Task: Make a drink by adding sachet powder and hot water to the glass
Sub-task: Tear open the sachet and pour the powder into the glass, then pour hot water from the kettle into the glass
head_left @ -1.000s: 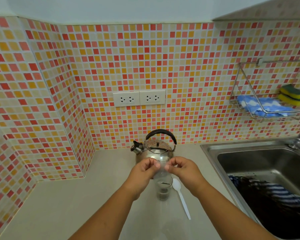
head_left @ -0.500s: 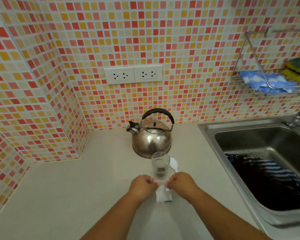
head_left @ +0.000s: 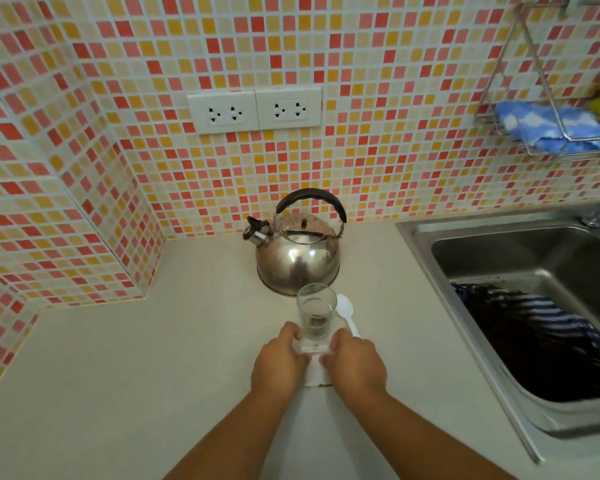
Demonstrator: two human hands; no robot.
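Note:
A clear glass [head_left: 316, 313] stands upright on the counter [head_left: 153, 358] with some dark powder at its bottom. My left hand [head_left: 278, 365] and my right hand [head_left: 355, 363] sit side by side just in front of the glass, both pinching a small clear-and-white sachet [head_left: 316, 375] that hangs between them. A white plastic spoon [head_left: 347, 313] lies right of the glass, partly hidden by my right hand. The steel kettle [head_left: 298, 251] with a black handle stands behind the glass.
A steel sink [head_left: 520, 258] at the right holds a dark striped cloth [head_left: 541, 344]. A wire rack [head_left: 551, 133] on the tiled wall carries a blue cloth and sponges. Two sockets [head_left: 253, 110] are on the wall above the kettle.
My hands have come down from above the glass with the sachet to just in front of the glass near the counter. The camera has tilted down and closer.

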